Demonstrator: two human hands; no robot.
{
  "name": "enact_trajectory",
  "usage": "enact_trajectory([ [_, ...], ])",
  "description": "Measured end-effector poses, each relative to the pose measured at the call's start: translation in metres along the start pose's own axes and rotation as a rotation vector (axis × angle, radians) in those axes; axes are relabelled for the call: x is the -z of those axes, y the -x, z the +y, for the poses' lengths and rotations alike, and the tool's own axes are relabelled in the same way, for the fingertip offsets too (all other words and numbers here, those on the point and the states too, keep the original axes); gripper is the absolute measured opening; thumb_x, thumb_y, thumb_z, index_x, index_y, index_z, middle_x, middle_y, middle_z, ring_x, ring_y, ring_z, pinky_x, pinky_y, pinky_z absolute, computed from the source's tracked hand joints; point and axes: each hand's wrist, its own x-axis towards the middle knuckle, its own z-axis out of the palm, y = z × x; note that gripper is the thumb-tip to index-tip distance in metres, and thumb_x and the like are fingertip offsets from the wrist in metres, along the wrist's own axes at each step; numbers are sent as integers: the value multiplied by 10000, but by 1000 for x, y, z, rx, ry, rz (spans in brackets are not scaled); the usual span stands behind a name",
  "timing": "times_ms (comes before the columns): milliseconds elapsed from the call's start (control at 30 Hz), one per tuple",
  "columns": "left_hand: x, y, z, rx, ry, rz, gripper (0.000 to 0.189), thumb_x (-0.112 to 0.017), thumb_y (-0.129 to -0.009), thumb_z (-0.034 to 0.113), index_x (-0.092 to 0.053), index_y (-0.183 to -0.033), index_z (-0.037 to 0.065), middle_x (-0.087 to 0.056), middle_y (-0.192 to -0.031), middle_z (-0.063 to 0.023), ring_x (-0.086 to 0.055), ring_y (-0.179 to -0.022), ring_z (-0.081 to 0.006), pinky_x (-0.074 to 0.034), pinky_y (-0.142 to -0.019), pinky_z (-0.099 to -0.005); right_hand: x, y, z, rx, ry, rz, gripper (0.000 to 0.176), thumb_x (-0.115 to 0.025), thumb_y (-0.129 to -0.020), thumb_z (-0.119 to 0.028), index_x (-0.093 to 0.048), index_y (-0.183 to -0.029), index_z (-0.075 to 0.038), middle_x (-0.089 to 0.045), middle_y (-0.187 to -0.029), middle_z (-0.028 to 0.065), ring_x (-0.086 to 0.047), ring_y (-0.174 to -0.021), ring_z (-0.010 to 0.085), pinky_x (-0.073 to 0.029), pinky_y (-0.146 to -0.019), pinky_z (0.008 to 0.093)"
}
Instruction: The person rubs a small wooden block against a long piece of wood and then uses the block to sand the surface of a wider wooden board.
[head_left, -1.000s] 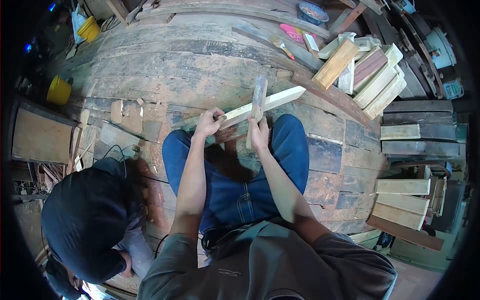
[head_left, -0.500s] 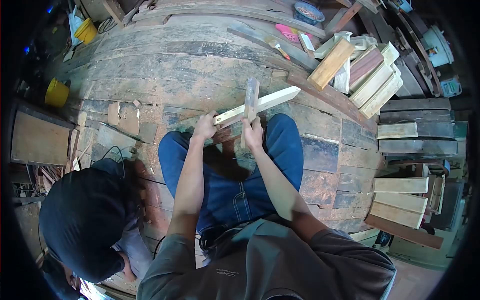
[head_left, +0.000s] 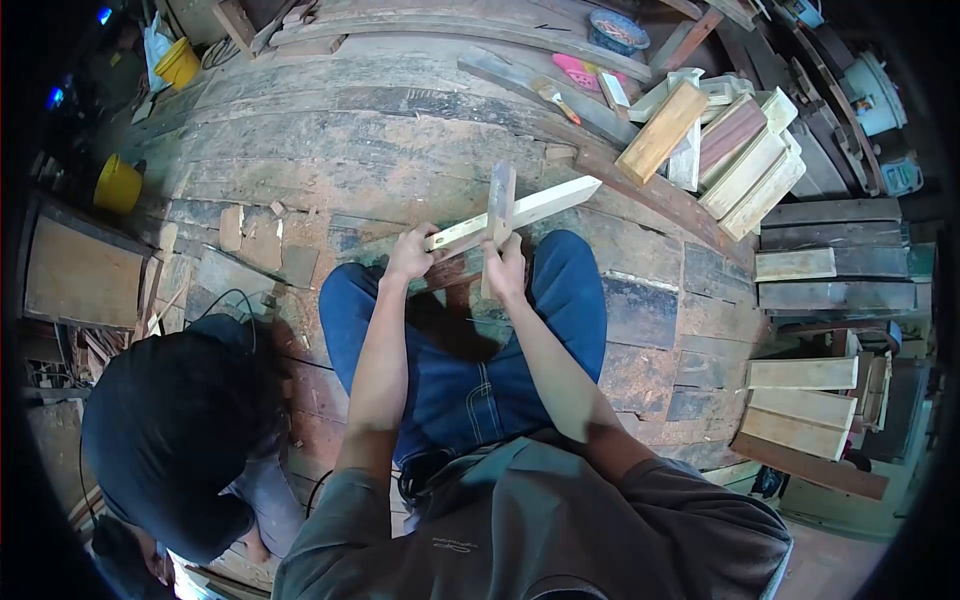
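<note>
Above my lap, my left hand [head_left: 410,253] is wrapped round the near end of a long pale wooden board [head_left: 555,202], which slants up to the right to a pointed far end. Small dark marks show on its face near that hand. My right hand [head_left: 505,267] grips a shorter grey-brown strip of wood [head_left: 502,190], held nearly upright and crossing over the pale board at its middle. The lower end of the strip runs down past my right fingers.
A stack of cut boards [head_left: 745,165] lies at the upper right, near a paintbrush [head_left: 555,100] and a pink sandal [head_left: 577,70]. More planks [head_left: 800,410] line the right side. Another person [head_left: 175,440] crouches at my left. Sawdust covers the plank floor [head_left: 400,150].
The grey-brown strip has shifted slightly down along with my right hand. My left hand stays on the pale board's end.
</note>
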Motion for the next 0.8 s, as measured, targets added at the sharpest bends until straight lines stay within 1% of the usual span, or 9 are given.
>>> enact_trajectory([
  [33, -1, 1, 3, -21, -5, 29, 452, -833, -741, 126, -667, -1159, 80, -731, -1059, -210, -695, -1043, -384, -539, -889, -458, 1, 1, -1, 13, 22, -3, 605, -675, -905, -381, -480, -1308, 26, -671, -1160, 305, -635, -1136, 470, -492, -958, 486],
  [133, -1, -2, 3, 75, -10, -77, 471, -825, -788, 210, -656, -1215, 109, -699, -1188, -190, -634, -1146, -399, -503, -989, -478, 8, 5, -9, 43, 14, -3, 637, -693, -894, -337, -449, -1377, 0, -674, -1159, 306, -639, -1138, 463, -502, -952, 481],
  [233, -5, -3, -4, 37, -14, -39, 501, -827, -785, 209, -653, -1244, 108, -709, -1165, -188, -636, -1152, -389, -510, -990, -468, 12, -9, -11, 181, -296, -61, 571, -686, -921, -219, -447, -1408, -41, -678, -1146, 189, -680, -1017, 346, -527, -908, 442],
  [300, -5, -4, -9, 44, -9, -43, 520, -830, -784, 212, -650, -1260, 109, -710, -1170, -185, -635, -1162, -381, -508, -996, -463, 27, -5, -31, 108, -576, -172, 468, -688, -951, -212, -484, -1346, -64, -629, -1076, 82, -629, -884, 194, -530, -822, 355],
  [400, -2, -2, 5, 86, -21, -73, 547, -838, -779, 237, -648, -1276, 111, -702, -1200, -179, -633, -1172, -376, -505, -1001, -463, 29, -22, -46, 164, -394, -34, 389, -708, -952, -239, -527, -1244, -57, -607, -966, 66, -588, -815, 132, -501, -736, 301],
  [533, -5, -1, 7, 35, -92, -63, 561, -816, -806, 279, -631, -1309, 112, -690, -1230, -178, -619, -1186, -392, -501, -1004, -484, 21, -51, -26, 102, -347, -89, 321, -709, -957, -286, -569, -1096, -33, -593, -874, 52, -538, -789, 141, -467, -691, 318],
  [733, -10, -4, 7, 107, -111, -52, 669, -821, -798, 288, -563, -1379, 78, -651, -1291, -223, -565, -1261, -425, -461, -1068, -479, 28, -39, -29, 119, -287, 34, 514, -734, -938, -282, -504, -1310, -12, -627, -1114, 121, -588, -1001, 199, -486, -876, 345],
  [767, -11, -5, 8, 85, -127, -23, 781, -839, -775, 333, -497, -1431, 83, -638, -1301, -225, -566, -1270, -414, -466, -1064, -487, 29, -32, -36, 101, -337, 3, 732, -730, -942, -265, -357, -1527, -32, -578, -1351, 188, -564, -1204, 244, -441, -1030, 354],
  [800, -6, -5, 17, 77, -228, -20, 775, -840, -776, 339, -490, -1417, 77, -625, -1322, -213, -578, -1259, -405, -465, -1059, -504, 25, -35, -32, 206, -319, 14, 772, -724, -946, -254, -304, -1559, -44, -552, -1398, 198, -546, -1248, 251, -426, -1055, 351],
])
